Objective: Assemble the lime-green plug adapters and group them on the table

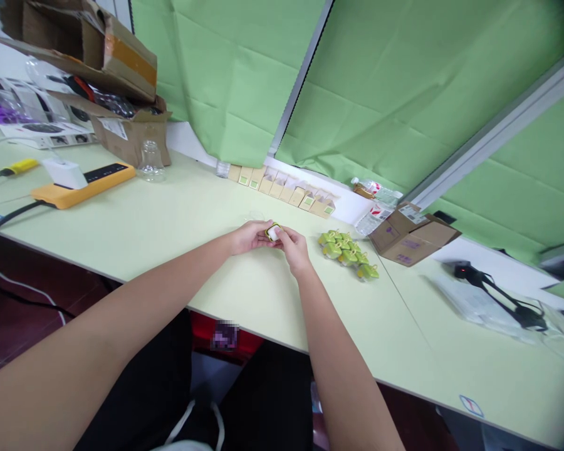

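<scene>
Over the middle of the table (169, 216), both my hands are closed around one small object (273, 232), white on its face with a yellow-green and dark rim. I cannot make out its exact kind. My left hand (250, 238) grips it from the left side. The thumb of my right hand (292, 245) presses on the white face, with the other fingers partly hidden beneath. To the right of my right hand lies a cluster of small yellow-green items (345, 249) with loops on top and clear lower parts.
Along the wall stands a row of small tan boxes (286, 188). At left are an orange power strip (91, 186), a clear jar (151, 164) and open cardboard boxes (136, 134). On the right sit a cardboard box (408, 237), plastic bottles (373, 216) and a black strapped device (498, 294).
</scene>
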A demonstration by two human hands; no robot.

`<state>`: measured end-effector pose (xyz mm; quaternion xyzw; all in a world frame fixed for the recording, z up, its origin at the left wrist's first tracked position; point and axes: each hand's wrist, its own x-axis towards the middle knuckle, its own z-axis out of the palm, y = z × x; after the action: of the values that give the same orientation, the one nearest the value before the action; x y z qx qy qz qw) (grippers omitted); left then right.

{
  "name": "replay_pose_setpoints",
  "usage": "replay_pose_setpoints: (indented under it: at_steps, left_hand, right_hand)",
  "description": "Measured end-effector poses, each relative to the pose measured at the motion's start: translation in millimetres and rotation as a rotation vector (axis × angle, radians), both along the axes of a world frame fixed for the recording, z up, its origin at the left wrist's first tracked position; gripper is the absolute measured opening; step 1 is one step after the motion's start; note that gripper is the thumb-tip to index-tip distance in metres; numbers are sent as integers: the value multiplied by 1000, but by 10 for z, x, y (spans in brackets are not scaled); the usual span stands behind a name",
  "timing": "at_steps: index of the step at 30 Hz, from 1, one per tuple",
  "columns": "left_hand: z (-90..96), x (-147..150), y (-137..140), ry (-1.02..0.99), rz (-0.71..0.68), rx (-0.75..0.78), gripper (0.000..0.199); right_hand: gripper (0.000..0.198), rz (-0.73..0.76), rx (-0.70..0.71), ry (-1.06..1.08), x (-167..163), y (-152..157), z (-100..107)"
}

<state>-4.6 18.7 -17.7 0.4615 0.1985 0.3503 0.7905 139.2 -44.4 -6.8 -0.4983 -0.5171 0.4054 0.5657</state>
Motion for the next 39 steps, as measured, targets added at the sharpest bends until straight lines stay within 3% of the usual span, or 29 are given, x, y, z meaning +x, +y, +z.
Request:
replay_pose_setpoints:
  at_steps: [7, 29, 39]
  left_hand:
    - [31, -9, -17, 0, 4, -9, 24]
    - [-50, 30, 20, -4, 31, 33, 21]
    - [-53, 25, 23, 4, 46, 22, 19]
  right_hand:
    - [34, 26, -9, 98, 36, -1, -2]
    - [31, -10, -2, -39, 2, 28, -39]
    - [30, 25, -4, -1, 9, 15, -32]
